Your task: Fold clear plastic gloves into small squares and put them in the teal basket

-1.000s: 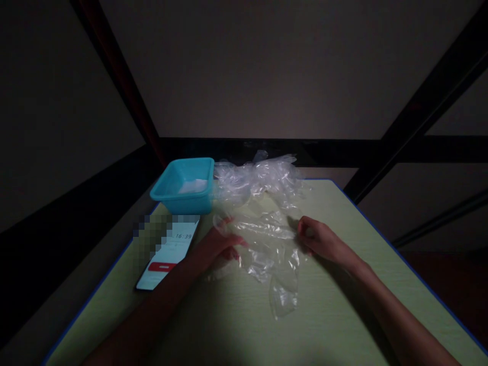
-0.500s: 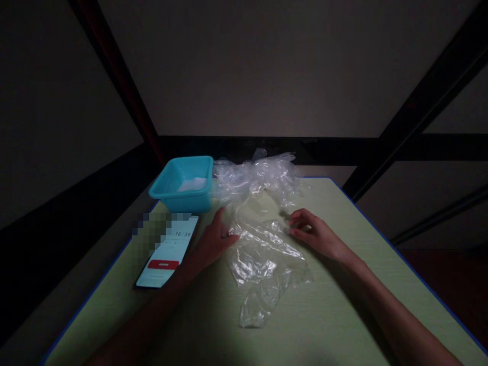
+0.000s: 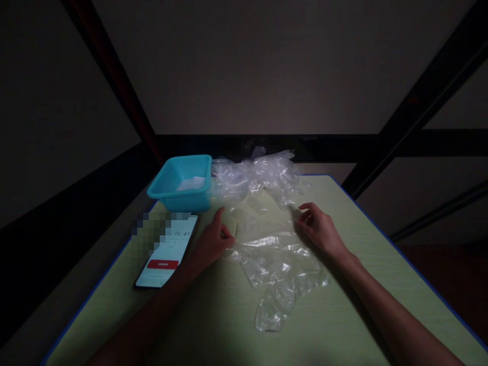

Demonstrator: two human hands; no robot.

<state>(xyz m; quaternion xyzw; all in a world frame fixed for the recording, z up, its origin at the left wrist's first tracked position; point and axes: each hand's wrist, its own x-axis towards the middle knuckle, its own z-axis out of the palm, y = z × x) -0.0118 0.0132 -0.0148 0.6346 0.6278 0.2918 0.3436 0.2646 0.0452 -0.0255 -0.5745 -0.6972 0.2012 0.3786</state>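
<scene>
A thin, clear plastic glove (image 3: pixel 282 267) lies spread on the table between my hands, its wide end away from me and a narrow part pointing towards me. At its left edge, my left hand (image 3: pixel 215 239) pinches the film between thumb and a finger, with the index finger raised. My right hand (image 3: pixel 320 226) has its fingers curled together at the far right corner; the film there is hard to make out. Just beyond lies a crumpled heap of similar clear plastic gloves (image 3: pixel 263 173).
A blue plastic basket (image 3: pixel 186 198) with something white inside stands at the back left. In front of it lies a phone (image 3: pixel 168 251) with a lit screen, partly blurred out. The pale table (image 3: pixel 343 315) has a blue edge; a wall rises behind.
The glove has shifted right and its wide end is pulled flatter. My left thumb and finger have closed together, and my right hand has moved slightly right.
</scene>
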